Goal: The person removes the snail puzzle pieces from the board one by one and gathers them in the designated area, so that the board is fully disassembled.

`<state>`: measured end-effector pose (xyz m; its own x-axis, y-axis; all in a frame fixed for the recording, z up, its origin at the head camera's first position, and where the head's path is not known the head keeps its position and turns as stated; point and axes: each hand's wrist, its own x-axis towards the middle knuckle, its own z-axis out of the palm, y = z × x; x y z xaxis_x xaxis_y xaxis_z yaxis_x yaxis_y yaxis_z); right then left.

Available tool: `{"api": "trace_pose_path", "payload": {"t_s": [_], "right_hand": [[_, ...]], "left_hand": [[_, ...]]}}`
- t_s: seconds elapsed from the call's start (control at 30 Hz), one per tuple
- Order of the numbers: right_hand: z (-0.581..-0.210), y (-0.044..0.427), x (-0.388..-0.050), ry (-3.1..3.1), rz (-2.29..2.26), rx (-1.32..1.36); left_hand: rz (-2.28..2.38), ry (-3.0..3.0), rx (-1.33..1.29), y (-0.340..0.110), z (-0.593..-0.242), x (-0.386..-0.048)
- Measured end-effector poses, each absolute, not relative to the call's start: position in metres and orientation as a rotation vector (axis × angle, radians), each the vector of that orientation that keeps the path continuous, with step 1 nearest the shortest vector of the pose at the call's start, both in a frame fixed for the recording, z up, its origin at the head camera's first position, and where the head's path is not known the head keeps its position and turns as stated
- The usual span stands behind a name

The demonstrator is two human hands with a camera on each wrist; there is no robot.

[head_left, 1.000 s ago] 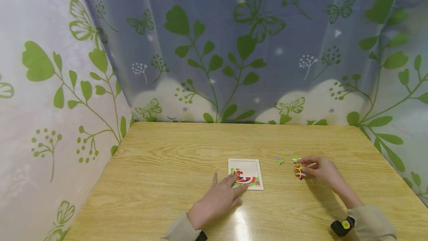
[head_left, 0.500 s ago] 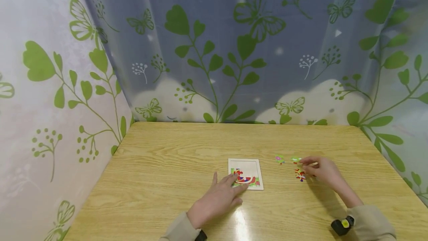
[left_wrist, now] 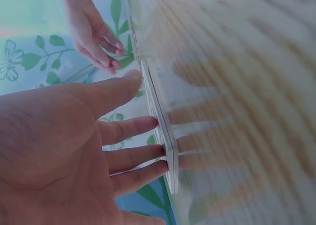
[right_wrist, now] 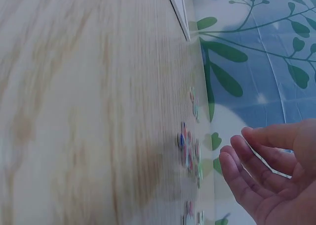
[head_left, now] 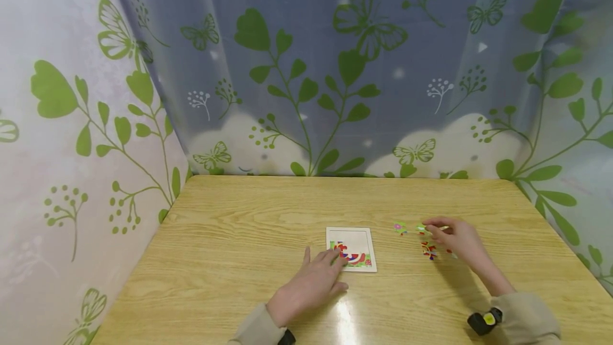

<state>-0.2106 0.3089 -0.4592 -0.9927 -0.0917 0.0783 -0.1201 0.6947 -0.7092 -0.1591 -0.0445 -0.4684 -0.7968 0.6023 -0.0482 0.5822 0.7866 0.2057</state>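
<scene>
Right hand [head_left: 457, 241]: right of centre in the head view; fingers loosely bent, a slim gap between finger and thumb. We see nothing in this grip; in the right wrist view it stands clear of the loose pieces.

Green-and-white piece [head_left: 421, 229]: just left of those fingertips in the head view, the right hand being the nearer. Its long axis we cannot tell.

Red-and-yellow pieces [head_left: 428, 251]: near, below the same fingertips in the frame.

Pink-flowered piece [head_left: 399, 227]: farther left.

Puzzle tray [head_left: 351, 239]: below frame centre, well left of the right hand; upper part bare, lower part bearing fitted pieces [head_left: 356, 259].

Left hand [head_left: 313, 284]: grip spread, fingers extended, tips resting on the tray's lower left; nothing pinched.

Table [head_left: 230, 238]: wood-grained, beneath all.

Curtain [head_left: 306, 68]: leaf-and-butterfly print, upper frame.
</scene>
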Motion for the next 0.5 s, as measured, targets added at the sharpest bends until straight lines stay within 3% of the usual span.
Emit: {"api": "trace_pose_path", "payload": {"t_s": [0.5], "right_hand": [[-0.459,0.27,-0.221,-2.799,1.268,0.323]], "left_hand": [[0.275,2.868,1.01,-0.048,-0.465,-0.159]]}}
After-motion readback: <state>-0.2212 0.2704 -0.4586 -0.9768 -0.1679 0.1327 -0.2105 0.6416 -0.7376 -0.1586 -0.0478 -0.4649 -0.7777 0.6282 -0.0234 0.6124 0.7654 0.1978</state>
